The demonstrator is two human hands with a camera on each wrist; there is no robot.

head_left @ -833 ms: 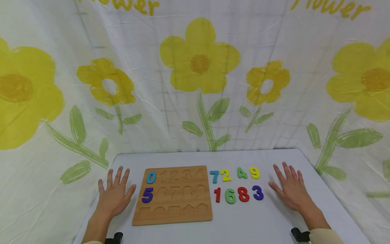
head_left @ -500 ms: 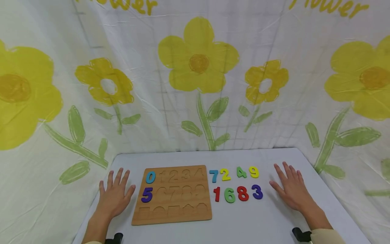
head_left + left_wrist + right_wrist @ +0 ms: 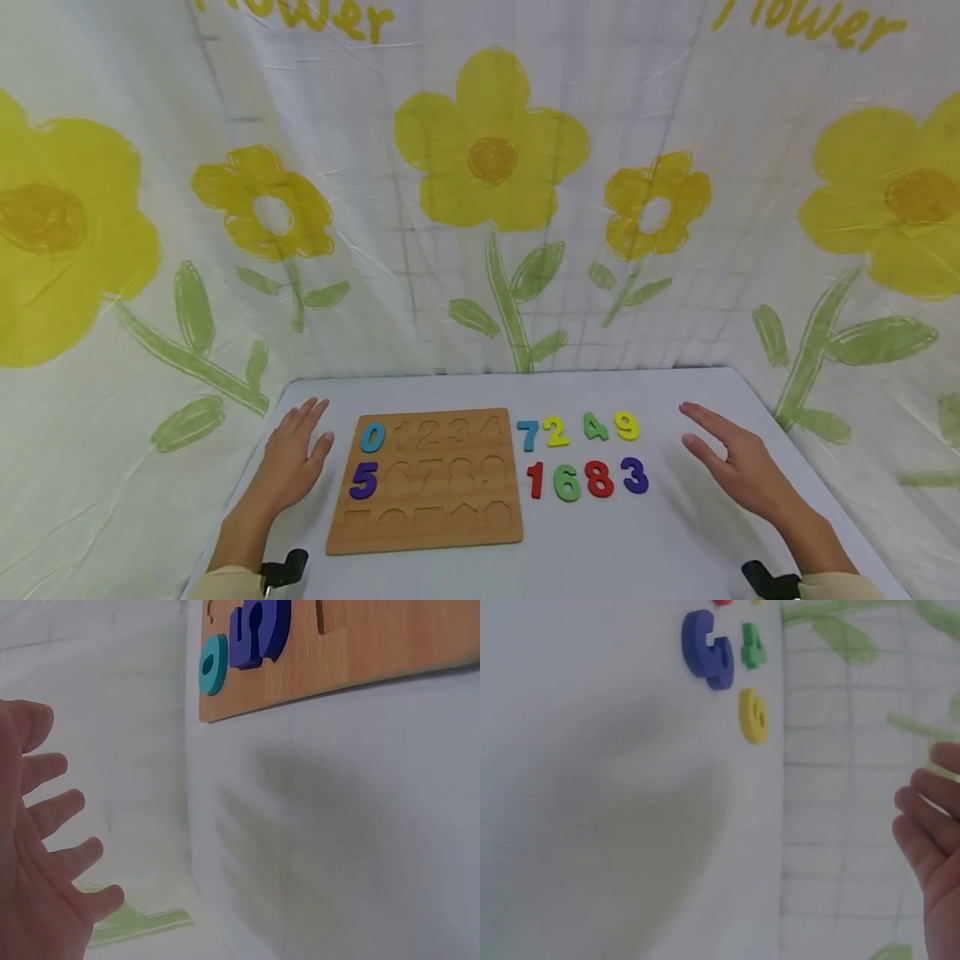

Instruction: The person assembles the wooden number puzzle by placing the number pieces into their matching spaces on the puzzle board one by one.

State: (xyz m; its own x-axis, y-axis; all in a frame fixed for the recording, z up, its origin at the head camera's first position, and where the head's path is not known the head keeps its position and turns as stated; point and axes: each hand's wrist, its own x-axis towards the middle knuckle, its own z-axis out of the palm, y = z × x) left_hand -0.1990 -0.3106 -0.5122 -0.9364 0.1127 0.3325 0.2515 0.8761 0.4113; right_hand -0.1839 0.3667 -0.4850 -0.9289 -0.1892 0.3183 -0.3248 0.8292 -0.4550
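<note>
My left hand is over the table's left side, beside the wooden number board, its fingers straight and nothing in them. The board holds a blue 0 and a purple 5; its other cut-outs show bare wood. My right hand, also without any object, is turned with its palm inward, to the right of the loose numbers. Nearest to it lie the purple 3 and the yellow 9. In the left wrist view, the left hand casts a shadow on the tabletop.
Between board and right hand, two rows of loose numbers lie on the white table: a blue 7, yellow 2, green 4, red 1, green 6 and red 8. A flowered curtain hangs behind.
Both hands have turned from palm down toward palms facing inward, fingers closer together. The right forearm has shifted a little to the right. Board and numbers stay where they were.
</note>
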